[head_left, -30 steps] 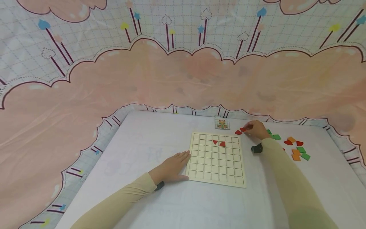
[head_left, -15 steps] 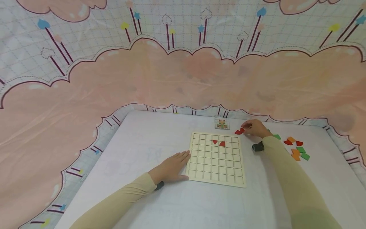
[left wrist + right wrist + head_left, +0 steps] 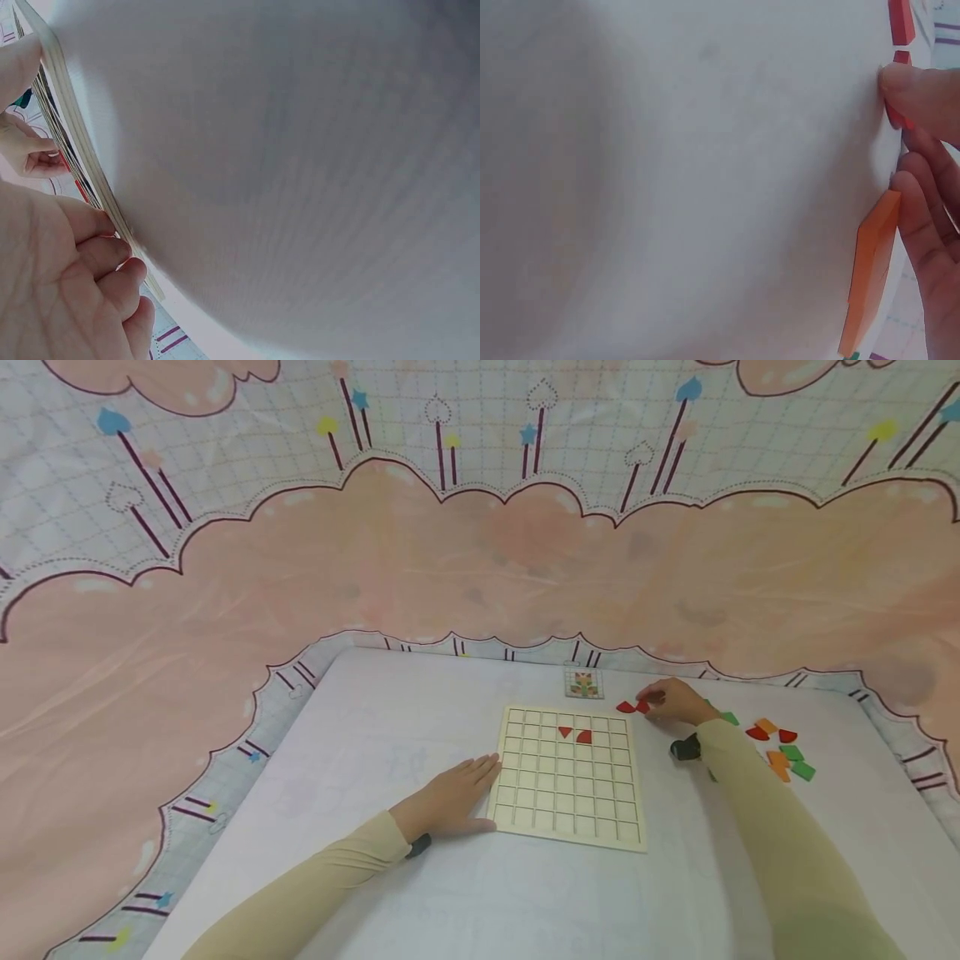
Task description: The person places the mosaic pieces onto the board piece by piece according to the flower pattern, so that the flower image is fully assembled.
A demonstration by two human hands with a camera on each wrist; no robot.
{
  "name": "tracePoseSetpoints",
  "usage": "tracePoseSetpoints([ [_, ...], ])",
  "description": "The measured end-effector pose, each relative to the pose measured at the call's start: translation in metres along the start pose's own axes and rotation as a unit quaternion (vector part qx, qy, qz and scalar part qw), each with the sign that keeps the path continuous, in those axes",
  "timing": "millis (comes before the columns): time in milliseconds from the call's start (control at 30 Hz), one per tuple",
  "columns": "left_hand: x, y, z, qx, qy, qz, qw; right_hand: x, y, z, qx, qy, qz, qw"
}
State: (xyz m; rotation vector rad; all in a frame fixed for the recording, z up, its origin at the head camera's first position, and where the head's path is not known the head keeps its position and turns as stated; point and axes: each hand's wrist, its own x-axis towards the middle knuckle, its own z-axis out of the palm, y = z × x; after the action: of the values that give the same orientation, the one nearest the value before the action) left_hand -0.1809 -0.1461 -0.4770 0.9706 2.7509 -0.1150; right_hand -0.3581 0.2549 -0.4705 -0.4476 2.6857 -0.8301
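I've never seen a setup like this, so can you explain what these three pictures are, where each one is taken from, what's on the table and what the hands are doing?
No machine here: a person works with two bare hands and wears three cameras. The wide picture comes from a camera on the head, looking down at a white table. The two close, blurry pictures come from cameras on the wrists.

On the table lies a wooden grid board with two red pieces set in its upper rows. Behind it sits a small pattern card. To the right lie loose red, orange and green pieces.

The left hand rests flat against the board's left edge. The right hand pinches a red piece on the table just right of the board's far corner; another red piece lies beside it. In the right wrist view an orange piece lies near the fingers.
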Motion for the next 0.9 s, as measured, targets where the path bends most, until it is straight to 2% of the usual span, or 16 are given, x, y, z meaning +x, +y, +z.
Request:
tracePoseSetpoints([
  [133,-0.001,0.001,-0.001,0.002,0.000,0.001,1.0000,-0.007,0.003,-0.002,-0.003,-0.002,-0.002,1.000],
  [433,0.000,0.000,0.001,0.010,0.003,0.002,0.9999,-0.016,0.008,-0.003,-0.019,0.004,-0.041,0.999],
  [900,-0.001,0.000,0.001,0.006,0.009,0.006,0.9999,-0.017,0.009,0.003,-0.025,0.018,-0.022,0.999],
])
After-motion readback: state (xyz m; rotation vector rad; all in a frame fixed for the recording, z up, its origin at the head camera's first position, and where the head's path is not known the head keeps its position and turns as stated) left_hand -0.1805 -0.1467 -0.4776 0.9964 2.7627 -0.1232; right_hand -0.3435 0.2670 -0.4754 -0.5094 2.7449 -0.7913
